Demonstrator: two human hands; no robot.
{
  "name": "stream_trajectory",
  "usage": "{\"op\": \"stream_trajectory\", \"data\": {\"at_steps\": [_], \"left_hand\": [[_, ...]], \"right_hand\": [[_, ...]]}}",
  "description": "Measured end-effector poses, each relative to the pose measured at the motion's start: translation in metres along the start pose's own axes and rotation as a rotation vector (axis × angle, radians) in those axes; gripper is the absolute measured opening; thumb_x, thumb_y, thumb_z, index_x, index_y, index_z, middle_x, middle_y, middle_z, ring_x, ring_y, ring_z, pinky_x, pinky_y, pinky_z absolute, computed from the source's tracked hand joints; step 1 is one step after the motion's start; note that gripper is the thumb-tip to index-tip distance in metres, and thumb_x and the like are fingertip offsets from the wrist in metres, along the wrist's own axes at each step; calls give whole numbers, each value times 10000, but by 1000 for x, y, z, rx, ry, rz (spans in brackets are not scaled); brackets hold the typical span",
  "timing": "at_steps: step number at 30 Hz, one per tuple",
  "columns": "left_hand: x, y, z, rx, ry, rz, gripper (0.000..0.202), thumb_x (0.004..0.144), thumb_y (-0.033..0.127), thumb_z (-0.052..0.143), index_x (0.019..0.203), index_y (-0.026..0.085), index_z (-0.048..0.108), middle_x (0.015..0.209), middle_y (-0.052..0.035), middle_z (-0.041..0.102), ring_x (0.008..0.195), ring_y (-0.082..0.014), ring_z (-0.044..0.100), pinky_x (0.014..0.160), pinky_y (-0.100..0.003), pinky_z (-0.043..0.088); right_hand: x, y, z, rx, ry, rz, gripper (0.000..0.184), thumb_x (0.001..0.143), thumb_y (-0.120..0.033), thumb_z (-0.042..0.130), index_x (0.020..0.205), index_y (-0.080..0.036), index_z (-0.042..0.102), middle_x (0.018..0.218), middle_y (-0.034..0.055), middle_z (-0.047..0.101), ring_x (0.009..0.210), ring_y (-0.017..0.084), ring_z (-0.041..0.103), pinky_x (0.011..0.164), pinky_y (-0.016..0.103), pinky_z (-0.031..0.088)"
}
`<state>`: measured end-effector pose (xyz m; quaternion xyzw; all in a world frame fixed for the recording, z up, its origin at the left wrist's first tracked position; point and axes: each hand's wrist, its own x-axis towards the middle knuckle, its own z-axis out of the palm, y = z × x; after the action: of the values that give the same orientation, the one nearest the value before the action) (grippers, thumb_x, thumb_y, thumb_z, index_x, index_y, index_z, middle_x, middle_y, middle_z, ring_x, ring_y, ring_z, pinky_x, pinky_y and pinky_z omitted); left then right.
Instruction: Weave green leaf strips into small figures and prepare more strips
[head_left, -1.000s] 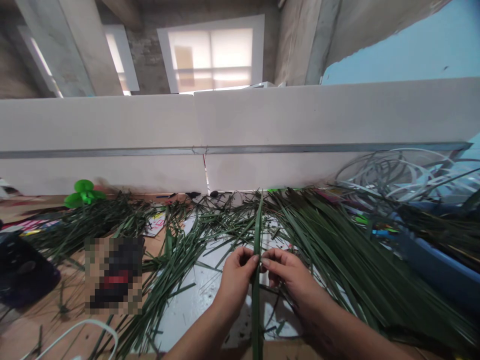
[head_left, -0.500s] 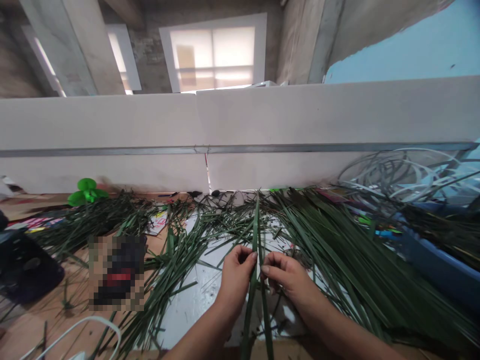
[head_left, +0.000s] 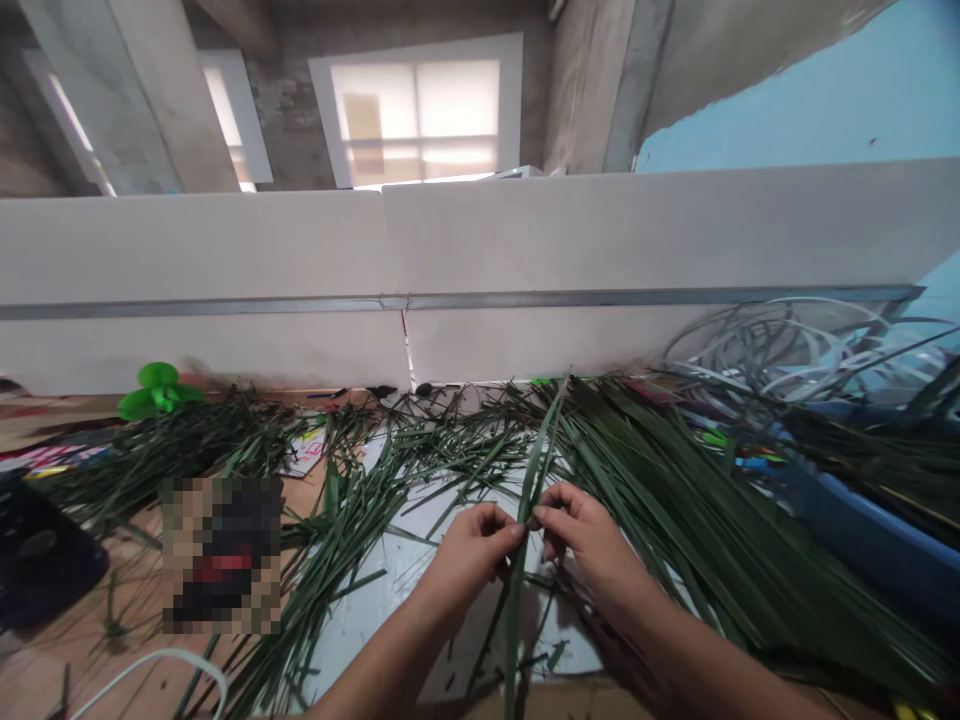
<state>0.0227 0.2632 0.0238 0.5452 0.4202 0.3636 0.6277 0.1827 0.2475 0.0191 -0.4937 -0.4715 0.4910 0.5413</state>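
Observation:
My left hand is closed in a pinch on a long green leaf strip, thumb against the bent fingers. Opposite it, my right hand pinches the same strip near its right edge, and the fingertips of both hands almost meet. The strip stands lengthwise before me, its upper end leaning right and its lower part hanging between my forearms. A second narrow strip lies close along it, partly hidden. Beneath is a white board strewn with leaf scraps. Cut strips are heaped left of my hands.
Long uncut leaves lie in a thick pile at the right, beside a blue tub. Coiled pale strips rest behind it. A green propeller-shaped object, a black object and a white cable occupy the left. A white partition stands behind.
My hands have come closer together and slightly lower. The two strips, side by side with a gap before, now lie nearly together, and their upper ends have swung right. The view has shifted slightly.

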Motion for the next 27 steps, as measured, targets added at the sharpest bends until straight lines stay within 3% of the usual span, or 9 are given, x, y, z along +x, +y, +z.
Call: {"op": "stream_trajectory", "data": {"at_steps": [7, 12, 20, 27], "left_hand": [[5, -12, -1, 18, 94, -13, 372, 628, 500, 748, 681, 191, 548, 520, 68, 483, 466, -98, 405, 465, -234, 282], [7, -16, -1, -17, 127, 48, 364, 659, 502, 738, 699, 184, 566, 543, 65, 490, 495, -103, 390, 503, -238, 281], [6, -17, 2, 45, 237, 141, 268, 717, 413, 709, 703, 180, 577, 630, 22, 556, 619, -147, 487, 579, -254, 358], [3, -13, 4, -38, 99, 2, 419, 671, 578, 720, 717, 202, 542, 536, 63, 491, 472, -115, 428, 467, -239, 316]], "right_hand": [[-5, -5, 2, 66, 12, -23, 196, 747, -354, 671, 696, -207, 551, 551, -46, 587, 473, 111, 521, 516, 245, 411], [-6, 2, 5, 163, -14, 46, 208, 768, -369, 705, 785, -190, 601, 715, -10, 672, 514, 95, 546, 533, 228, 420], [-10, 12, 15, 155, -138, 155, 421, 611, -518, 834, 708, -176, 608, 604, -53, 568, 453, 74, 460, 454, 216, 362], [-6, 13, 11, 125, -87, 161, 351, 640, -460, 792, 666, -190, 568, 554, -64, 528, 425, 75, 425, 435, 220, 329]]}}
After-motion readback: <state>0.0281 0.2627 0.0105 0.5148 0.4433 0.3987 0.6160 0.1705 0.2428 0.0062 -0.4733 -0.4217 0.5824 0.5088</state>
